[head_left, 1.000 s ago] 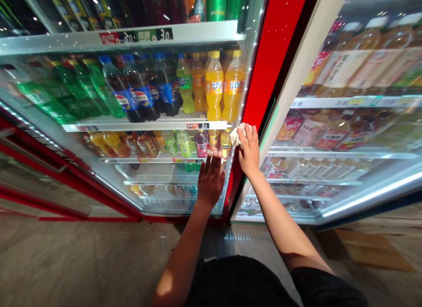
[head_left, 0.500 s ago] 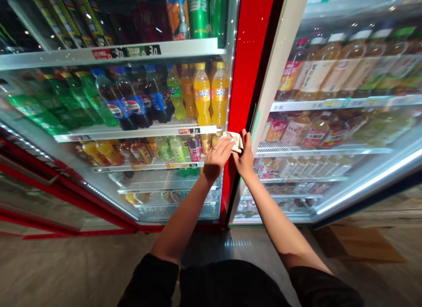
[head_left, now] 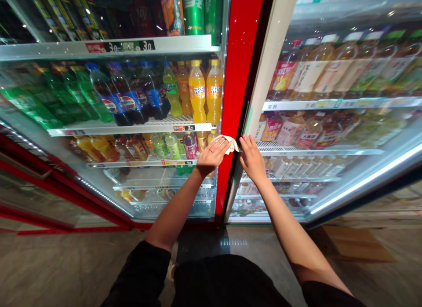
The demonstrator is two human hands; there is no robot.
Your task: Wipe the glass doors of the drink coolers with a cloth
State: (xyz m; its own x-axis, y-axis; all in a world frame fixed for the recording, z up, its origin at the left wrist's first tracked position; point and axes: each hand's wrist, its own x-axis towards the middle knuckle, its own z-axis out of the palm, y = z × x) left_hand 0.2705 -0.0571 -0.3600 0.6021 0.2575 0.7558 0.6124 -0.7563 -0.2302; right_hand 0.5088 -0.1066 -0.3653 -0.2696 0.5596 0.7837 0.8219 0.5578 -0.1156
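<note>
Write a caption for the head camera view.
Left hand presses a white cloth to a drink cooler's glass door, right hand beside the red frame.

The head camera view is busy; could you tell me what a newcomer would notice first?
The red frame between two lit glass cooler doors stands out first, at centre. Low on it, the left hand holds a white cloth, the right hand beside it. Above left, orange Fanta bottles stand on a shelf.

Left forearm (head_left: 173, 212) and right forearm (head_left: 288, 225) are bare, extended forward and angled inward. Left hand (head_left: 212, 157) is palm-forward, fingers together, directed rightward. Right hand (head_left: 252, 158) is open, fingers separated, directed upward, near the left fingertips.
</note>
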